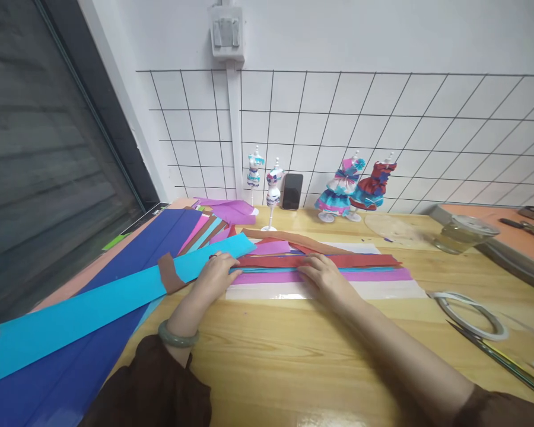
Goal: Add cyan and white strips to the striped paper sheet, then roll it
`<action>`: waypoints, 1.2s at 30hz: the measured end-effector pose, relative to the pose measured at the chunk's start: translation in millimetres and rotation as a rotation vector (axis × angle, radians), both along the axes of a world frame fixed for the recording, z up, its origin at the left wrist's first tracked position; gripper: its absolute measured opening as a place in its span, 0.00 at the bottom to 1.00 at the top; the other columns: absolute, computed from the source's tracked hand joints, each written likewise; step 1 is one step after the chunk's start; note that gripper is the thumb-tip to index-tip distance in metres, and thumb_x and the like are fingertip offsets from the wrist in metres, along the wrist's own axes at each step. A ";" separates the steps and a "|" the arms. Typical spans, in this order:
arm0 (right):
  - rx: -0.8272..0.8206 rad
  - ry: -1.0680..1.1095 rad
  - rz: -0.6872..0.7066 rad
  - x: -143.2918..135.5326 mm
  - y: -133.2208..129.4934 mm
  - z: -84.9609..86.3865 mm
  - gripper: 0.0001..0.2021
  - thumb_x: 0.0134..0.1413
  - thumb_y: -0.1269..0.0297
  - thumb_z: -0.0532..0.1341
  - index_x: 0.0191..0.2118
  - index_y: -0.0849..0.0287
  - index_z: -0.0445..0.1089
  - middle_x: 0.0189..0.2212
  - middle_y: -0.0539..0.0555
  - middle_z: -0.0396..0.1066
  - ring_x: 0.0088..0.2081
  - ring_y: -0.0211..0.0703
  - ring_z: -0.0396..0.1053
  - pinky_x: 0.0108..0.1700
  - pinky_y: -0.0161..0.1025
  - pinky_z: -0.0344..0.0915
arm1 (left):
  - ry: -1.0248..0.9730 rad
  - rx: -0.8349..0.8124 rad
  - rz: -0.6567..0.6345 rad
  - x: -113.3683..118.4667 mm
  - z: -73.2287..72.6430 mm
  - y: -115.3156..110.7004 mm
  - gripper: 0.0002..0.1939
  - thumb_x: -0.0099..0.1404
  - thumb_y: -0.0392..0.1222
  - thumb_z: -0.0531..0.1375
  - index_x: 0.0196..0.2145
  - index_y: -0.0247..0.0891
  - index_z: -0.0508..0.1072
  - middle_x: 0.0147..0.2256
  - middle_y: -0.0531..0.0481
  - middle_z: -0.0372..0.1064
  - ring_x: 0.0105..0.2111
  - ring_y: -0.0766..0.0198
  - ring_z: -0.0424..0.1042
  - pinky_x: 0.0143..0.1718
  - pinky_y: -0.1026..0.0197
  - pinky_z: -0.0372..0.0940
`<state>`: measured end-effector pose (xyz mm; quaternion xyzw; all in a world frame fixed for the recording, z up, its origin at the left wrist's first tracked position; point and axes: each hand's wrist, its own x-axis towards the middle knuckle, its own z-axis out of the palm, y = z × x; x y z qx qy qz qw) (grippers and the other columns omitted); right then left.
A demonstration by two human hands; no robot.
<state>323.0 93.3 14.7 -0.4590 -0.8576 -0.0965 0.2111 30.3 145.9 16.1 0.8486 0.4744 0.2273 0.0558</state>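
A long red crepe paper strip [365,261] lies lengthwise on top of thin blue and purple strips [374,275] and a white sheet [382,290]. My left hand [216,274], with a green bangle at the wrist, grips the red strip's left end; fingertips rest over it and the thumb sits at its near edge. Further right, my right hand [323,276] holds the same strip near its middle between fingers and thumb. A wide light-blue paper strip [111,302], with a brown band [169,274] round it, runs under or beside my left hand; the overlap is hidden.
Dark-blue paper [89,350] covers the left side. Small dress forms stand at the back, two nearly bare [273,190] and two in paper dresses [340,187], [376,184], near a phone [292,191]. At right are a glass bowl [465,232], white tape roll [501,333] and scissors [493,353].
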 end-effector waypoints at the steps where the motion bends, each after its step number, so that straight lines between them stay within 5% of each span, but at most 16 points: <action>1: 0.003 0.005 0.008 -3.3 -1.6 -1.3 0.11 0.58 0.67 0.52 0.42 0.57 0.70 0.41 0.59 0.69 0.48 0.48 0.61 0.47 0.47 0.60 | 0.028 -0.001 0.003 1.1 -1.4 0.0 0.09 0.57 0.42 0.58 0.36 0.38 0.75 0.35 0.45 0.71 0.40 0.56 0.66 0.42 0.56 0.60; 12: -0.014 0.019 0.037 -16.7 -21.8 1.7 0.10 0.56 0.69 0.53 0.40 0.58 0.70 0.40 0.59 0.68 0.48 0.48 0.60 0.48 0.48 0.61 | 0.146 0.083 -0.035 6.1 -7.6 5.4 0.10 0.61 0.37 0.54 0.32 0.39 0.76 0.31 0.46 0.70 0.37 0.58 0.66 0.40 0.57 0.60; 22: -0.023 0.232 0.065 -33.1 -8.4 14.7 0.12 0.58 0.68 0.51 0.46 0.58 0.66 0.42 0.59 0.68 0.46 0.46 0.62 0.48 0.47 0.61 | 0.017 0.331 -0.139 8.3 7.5 -3.5 0.10 0.64 0.37 0.52 0.34 0.37 0.73 0.33 0.47 0.71 0.37 0.60 0.66 0.39 0.57 0.62; 31: -0.428 0.536 0.162 -73.3 19.7 55.7 0.16 0.60 0.58 0.47 0.36 0.60 0.69 0.30 0.52 0.69 0.33 0.40 0.65 0.36 0.37 0.61 | -0.084 0.380 -0.181 13.1 25.8 -19.0 0.12 0.64 0.37 0.50 0.40 0.40 0.73 0.40 0.45 0.70 0.44 0.58 0.64 0.47 0.53 0.59; 36: -0.602 0.569 0.192 -77.3 24.3 52.3 0.19 0.56 0.53 0.51 0.23 0.62 0.63 0.18 0.45 0.54 0.21 0.31 0.51 0.23 0.31 0.49 | -0.167 0.318 -0.201 14.5 26.0 -20.4 0.13 0.63 0.38 0.51 0.42 0.41 0.72 0.41 0.45 0.70 0.45 0.58 0.64 0.48 0.52 0.58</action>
